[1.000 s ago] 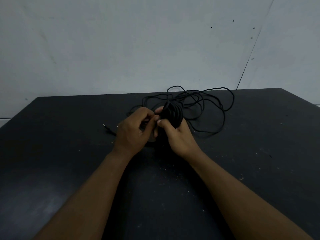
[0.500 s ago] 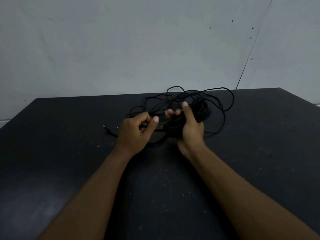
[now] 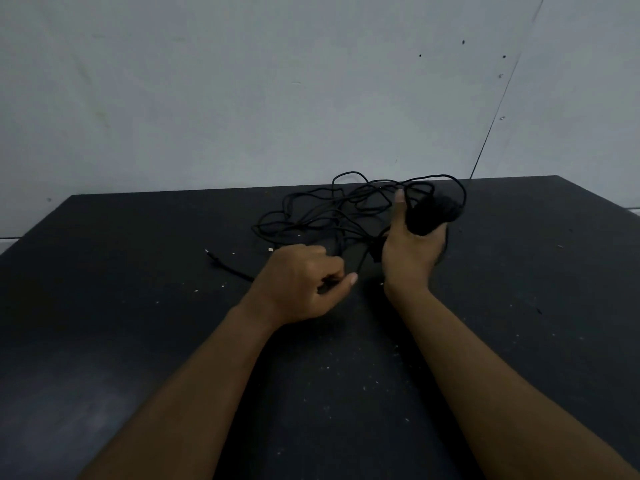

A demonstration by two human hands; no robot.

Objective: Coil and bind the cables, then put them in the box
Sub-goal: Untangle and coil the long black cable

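A thin black cable lies in loose tangled loops point(image 3: 311, 216) near the far edge of the table. Part of it is wound into a tight black coil point(image 3: 429, 216), and my right hand point(image 3: 412, 251) is shut on that coil with the thumb upright beside it. My left hand point(image 3: 304, 282) sits lower and to the left, pinching a strand of the same cable between thumb and fingers. The strand runs up from my left hand toward the coil. One cable end with a small plug point(image 3: 211, 254) rests on the table at the left. No box is in view.
The black table point(image 3: 138, 323) is speckled with small pale crumbs. A grey wall point(image 3: 242, 98) stands right behind its far edge, and the table's right edge slants off at the right.
My right hand has carried the coil to the right and turned it up. My left hand has pulled back toward me and lower, drawing a strand out between the two hands.
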